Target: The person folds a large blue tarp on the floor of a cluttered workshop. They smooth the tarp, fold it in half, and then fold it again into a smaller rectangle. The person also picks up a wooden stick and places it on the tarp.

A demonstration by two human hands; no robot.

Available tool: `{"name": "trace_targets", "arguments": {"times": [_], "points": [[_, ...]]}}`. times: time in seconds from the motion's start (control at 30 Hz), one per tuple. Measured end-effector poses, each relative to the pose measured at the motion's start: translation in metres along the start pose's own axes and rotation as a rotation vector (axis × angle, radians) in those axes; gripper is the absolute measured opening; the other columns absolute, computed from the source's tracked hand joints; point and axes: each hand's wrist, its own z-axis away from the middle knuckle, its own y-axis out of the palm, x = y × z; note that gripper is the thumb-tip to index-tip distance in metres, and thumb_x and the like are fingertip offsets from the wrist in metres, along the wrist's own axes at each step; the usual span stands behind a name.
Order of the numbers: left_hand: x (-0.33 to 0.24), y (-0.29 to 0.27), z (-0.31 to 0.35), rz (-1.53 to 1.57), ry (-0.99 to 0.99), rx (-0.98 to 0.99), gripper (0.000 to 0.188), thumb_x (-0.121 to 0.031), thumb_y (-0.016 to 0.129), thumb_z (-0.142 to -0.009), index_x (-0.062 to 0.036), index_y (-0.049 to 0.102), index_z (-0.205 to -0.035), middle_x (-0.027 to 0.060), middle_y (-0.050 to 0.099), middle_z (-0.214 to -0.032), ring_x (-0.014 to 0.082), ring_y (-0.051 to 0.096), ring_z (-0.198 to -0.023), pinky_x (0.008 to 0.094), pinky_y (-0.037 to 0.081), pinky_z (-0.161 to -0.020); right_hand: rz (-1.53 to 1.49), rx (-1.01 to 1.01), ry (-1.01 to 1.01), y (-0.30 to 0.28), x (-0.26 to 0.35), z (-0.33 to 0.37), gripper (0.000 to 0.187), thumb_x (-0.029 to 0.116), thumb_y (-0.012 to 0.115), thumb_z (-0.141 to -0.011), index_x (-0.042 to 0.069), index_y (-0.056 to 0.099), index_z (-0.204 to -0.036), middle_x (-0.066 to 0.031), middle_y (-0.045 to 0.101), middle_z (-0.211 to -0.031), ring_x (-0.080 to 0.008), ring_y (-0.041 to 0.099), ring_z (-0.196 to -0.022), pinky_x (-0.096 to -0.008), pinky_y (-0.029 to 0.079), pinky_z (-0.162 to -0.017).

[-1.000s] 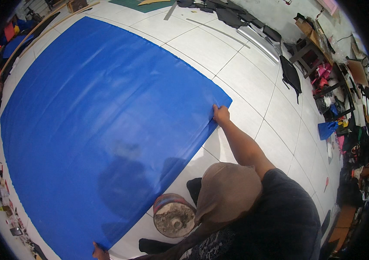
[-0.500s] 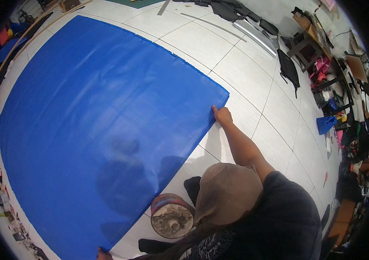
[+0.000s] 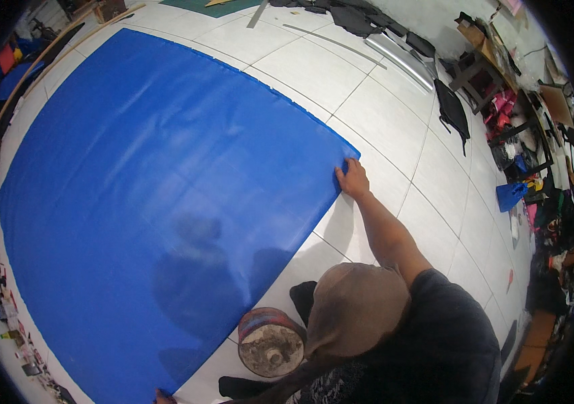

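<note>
Sheet [image 3: 132, 168], blue, flat on tiled floor [image 3: 422, 175] — spreads leftward from right hand [image 3: 353, 180], fingers touching near its corner. Near edge slants down to left hand [image 3: 164, 397], mostly out of frame. Neither hand nearer — pinching or pressing, can't tell.

The sheet [image 3: 132, 168] lies across the floor [image 3: 395, 135], the right hand [image 3: 354, 179] by its right corner, the left hand [image 3: 163, 397] along the same near edge. Between them, just beside that edge, sits a drum [image 3: 270, 342]. Over on the right, clutter [image 3: 511, 195].
</note>
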Motion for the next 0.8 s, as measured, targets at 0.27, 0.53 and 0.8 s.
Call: {"name": "trace_targets", "arguments": {"times": [0.27,0.53,0.8], "points": [[-0.016,0.006,0.012,0.045,-0.004,-0.025,0.038,-0.03,0.059,-0.087,-0.0011,0.056,-0.112,0.0202,0.059,-0.108,0.0354,0.058,-0.091,0.0421,0.049,-0.075,0.245,0.218,0.013,-0.019,-0.003,-0.024,0.084,0.061,0.057,-0.078,0.007,0.037,-0.139,-0.0209,0.03,-0.144,-0.0363,0.03,-0.134,-0.0498,0.035,-0.104],[0.026,-0.018,0.002,0.276,0.042,0.038,0.041,-0.035,0.052,-0.09,-0.0015,0.062,-0.111,0.0242,0.057,-0.116,0.0415,0.055,-0.1,0.0419,0.047,-0.085,0.199,0.098,-0.073,-0.013,0.021,-0.012,0.079,0.048,0.062,-0.08,0.004,0.034,-0.139,-0.024,0.034,-0.141,-0.0373,0.035,-0.13,-0.0524,0.035,-0.101],[0.071,-0.026,-0.029,0.858,0.05,-0.066,0.031,-0.033,0.048,-0.091,-0.0154,0.048,-0.117,0.0089,0.058,-0.097,0.0246,0.056,-0.079,0.0436,0.047,-0.076,0.113,0.277,-0.728,-0.018,0.155,0.171,0.066,0.039,0.065,-0.08,0.004,0.044,-0.132,-0.0257,0.035,-0.138,-0.0415,0.036,-0.125,-0.0531,0.03,-0.1]]}}
